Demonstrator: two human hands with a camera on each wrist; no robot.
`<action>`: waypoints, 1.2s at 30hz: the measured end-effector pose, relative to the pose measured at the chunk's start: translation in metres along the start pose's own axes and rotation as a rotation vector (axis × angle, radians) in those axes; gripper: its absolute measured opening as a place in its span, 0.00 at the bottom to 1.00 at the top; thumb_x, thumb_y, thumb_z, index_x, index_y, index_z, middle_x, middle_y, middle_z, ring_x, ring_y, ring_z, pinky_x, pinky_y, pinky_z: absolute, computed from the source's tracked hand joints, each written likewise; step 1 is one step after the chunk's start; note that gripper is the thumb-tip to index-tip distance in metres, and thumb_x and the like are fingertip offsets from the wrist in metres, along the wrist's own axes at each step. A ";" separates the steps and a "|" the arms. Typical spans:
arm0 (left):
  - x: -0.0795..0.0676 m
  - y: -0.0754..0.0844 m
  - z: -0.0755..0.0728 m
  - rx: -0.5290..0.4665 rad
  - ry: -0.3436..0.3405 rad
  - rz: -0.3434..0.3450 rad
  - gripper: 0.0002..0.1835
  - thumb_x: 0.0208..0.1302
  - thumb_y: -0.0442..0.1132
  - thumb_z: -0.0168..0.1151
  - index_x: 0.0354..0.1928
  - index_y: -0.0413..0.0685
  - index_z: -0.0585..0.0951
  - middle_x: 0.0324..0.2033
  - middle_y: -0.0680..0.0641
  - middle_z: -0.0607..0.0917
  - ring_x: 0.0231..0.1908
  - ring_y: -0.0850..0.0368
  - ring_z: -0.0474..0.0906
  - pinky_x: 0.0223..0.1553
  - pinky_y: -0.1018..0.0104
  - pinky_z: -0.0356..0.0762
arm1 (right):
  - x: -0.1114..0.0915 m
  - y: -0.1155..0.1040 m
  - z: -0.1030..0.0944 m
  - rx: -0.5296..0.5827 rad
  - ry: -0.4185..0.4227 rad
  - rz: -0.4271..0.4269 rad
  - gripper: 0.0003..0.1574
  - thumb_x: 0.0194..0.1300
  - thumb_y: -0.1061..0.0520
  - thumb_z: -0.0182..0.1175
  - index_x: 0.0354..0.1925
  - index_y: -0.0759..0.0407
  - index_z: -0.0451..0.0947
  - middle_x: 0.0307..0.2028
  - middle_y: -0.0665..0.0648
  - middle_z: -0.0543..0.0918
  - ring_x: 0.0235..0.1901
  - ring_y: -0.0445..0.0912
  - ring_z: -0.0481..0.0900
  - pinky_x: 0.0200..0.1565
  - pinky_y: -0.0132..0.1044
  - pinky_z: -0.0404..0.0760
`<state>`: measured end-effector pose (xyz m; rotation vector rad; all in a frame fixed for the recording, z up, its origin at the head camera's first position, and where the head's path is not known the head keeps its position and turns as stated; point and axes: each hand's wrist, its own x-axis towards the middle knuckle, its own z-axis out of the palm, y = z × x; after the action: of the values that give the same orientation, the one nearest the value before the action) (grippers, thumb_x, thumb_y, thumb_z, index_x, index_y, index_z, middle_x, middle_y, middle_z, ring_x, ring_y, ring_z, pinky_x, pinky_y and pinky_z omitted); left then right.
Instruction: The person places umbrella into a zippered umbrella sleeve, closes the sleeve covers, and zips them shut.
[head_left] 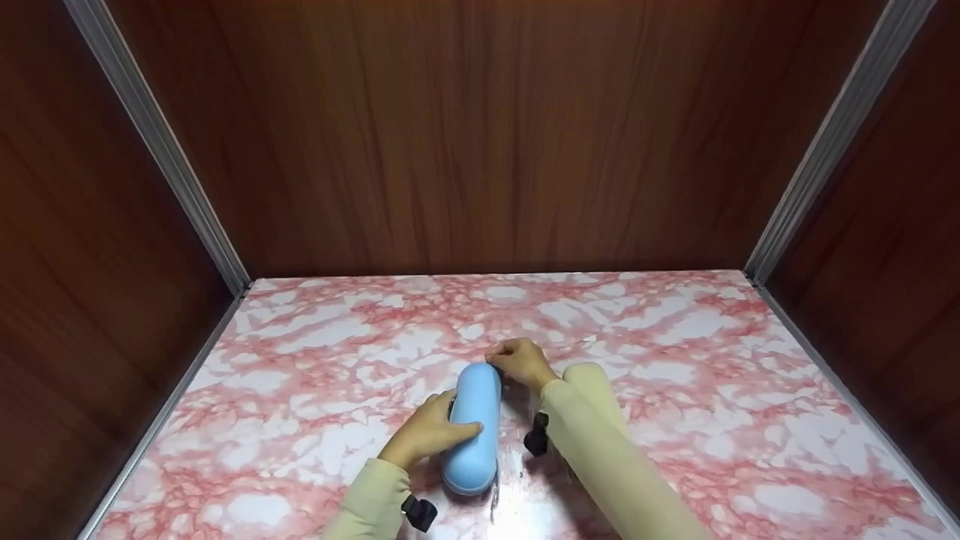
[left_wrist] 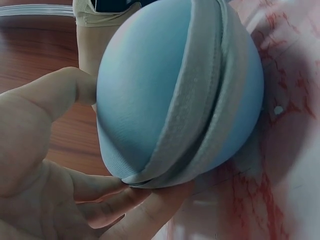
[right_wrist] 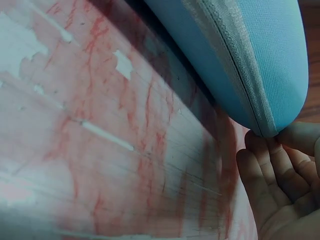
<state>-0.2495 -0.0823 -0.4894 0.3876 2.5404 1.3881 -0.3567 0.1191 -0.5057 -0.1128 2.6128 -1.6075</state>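
A light-blue, rounded, elongated zippered case [head_left: 478, 427] stands on the marbled tabletop, its long side pointing away from me. My left hand [head_left: 433, 430] grips its left side, the thumb over the top and the other fingers underneath, as the left wrist view shows. A grey zipper band [left_wrist: 192, 100] runs round the case and looks closed where visible. At the far end, my right hand [head_left: 523, 361] pinches the tip of the zipper band [right_wrist: 250, 85] between thumb and finger; any zipper pull there is hidden by the fingertips [right_wrist: 257, 140].
A cream-coloured, round-ended long object [head_left: 589, 375] lies to the right, partly covered by the right forearm. The red-and-white marbled table [head_left: 300, 420] is bounded by dark wood panels [head_left: 480, 135] at the back and both sides, with metal posts [head_left: 172, 165] in the corners.
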 end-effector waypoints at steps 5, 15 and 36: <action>0.000 -0.001 0.000 -0.010 -0.008 0.006 0.44 0.58 0.51 0.69 0.71 0.34 0.66 0.59 0.34 0.73 0.55 0.40 0.73 0.55 0.42 0.73 | 0.001 -0.001 0.003 0.079 0.000 0.031 0.06 0.66 0.59 0.67 0.36 0.62 0.87 0.33 0.54 0.85 0.32 0.45 0.79 0.36 0.37 0.80; -0.001 -0.002 -0.002 0.004 -0.012 0.001 0.44 0.58 0.51 0.69 0.71 0.35 0.67 0.59 0.35 0.73 0.55 0.40 0.73 0.54 0.43 0.74 | 0.003 -0.003 0.007 0.119 -0.022 0.032 0.07 0.66 0.59 0.67 0.37 0.64 0.86 0.34 0.54 0.85 0.31 0.45 0.78 0.37 0.39 0.79; 0.000 -0.003 -0.004 -0.049 -0.041 -0.007 0.44 0.60 0.50 0.68 0.72 0.32 0.64 0.62 0.32 0.71 0.58 0.37 0.72 0.56 0.41 0.72 | 0.011 -0.008 0.011 0.133 -0.089 0.068 0.08 0.68 0.60 0.65 0.38 0.66 0.85 0.35 0.54 0.84 0.34 0.45 0.77 0.37 0.35 0.76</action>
<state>-0.2510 -0.0864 -0.4897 0.3937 2.4677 1.4224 -0.3662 0.1048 -0.5032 -0.0855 2.4099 -1.7057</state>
